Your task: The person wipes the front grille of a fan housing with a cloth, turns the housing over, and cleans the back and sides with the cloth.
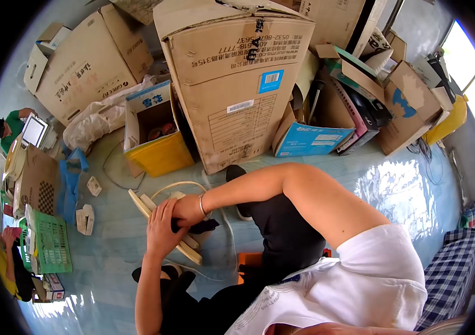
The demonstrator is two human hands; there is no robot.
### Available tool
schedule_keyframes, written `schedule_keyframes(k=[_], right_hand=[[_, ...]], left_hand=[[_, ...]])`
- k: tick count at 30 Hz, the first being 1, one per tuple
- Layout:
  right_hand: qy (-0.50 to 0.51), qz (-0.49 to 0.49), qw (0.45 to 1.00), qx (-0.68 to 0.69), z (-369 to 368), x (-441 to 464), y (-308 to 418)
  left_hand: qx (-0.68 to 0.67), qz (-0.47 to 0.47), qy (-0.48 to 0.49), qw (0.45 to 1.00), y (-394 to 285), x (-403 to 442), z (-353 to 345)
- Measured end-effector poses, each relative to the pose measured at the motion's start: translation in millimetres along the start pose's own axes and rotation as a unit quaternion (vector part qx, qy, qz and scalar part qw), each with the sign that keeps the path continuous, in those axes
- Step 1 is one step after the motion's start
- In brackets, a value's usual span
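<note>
Both hands are together over a long, flat cream plastic piece point(191, 252) lying at a slant above the floor. My left hand point(162, 230) comes up from below, its fingers closed against the piece and overlapping the other hand. Reaching in from the right, my right hand point(187, 209) wears a bracelet at the wrist and is closed over the piece; its fingertips are hidden. A cream cord point(184, 183) loops behind the hands. Something black point(204, 226) shows beside them, too covered to name. White cable point(229, 229) runs across the floor nearby.
A tall cardboard box point(237, 95) stands in front, with a yellow open box point(159, 159) and a blue box point(313, 138) beside it. White plastic pieces point(85, 219) and a blue bag point(71, 178) lie left. Two other people point(11, 129) are at the left, near a green basket point(53, 243).
</note>
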State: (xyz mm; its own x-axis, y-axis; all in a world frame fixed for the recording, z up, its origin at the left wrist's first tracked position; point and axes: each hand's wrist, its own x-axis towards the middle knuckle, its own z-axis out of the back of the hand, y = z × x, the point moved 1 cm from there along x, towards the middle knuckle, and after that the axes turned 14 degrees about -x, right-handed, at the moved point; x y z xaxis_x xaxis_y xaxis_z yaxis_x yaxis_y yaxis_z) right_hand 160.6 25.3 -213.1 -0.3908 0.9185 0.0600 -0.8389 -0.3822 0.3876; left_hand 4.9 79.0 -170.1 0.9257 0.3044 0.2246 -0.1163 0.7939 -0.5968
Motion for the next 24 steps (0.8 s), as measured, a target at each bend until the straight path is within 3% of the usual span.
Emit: schedule_keyframes(k=[17, 24], right_hand=[[0.012, -0.005, 1.000, 0.015, -1.6, 0.2, -1.9], [0.022, -0.021, 0.999, 0.010, 3.7, -0.7, 0.8]], left_hand=[[-0.015, -0.025, -0.012, 1.000, -2.3, 0.6, 1.4], [0.006, 0.011, 0.007, 1.000, 0.6, -1.0, 2.2]])
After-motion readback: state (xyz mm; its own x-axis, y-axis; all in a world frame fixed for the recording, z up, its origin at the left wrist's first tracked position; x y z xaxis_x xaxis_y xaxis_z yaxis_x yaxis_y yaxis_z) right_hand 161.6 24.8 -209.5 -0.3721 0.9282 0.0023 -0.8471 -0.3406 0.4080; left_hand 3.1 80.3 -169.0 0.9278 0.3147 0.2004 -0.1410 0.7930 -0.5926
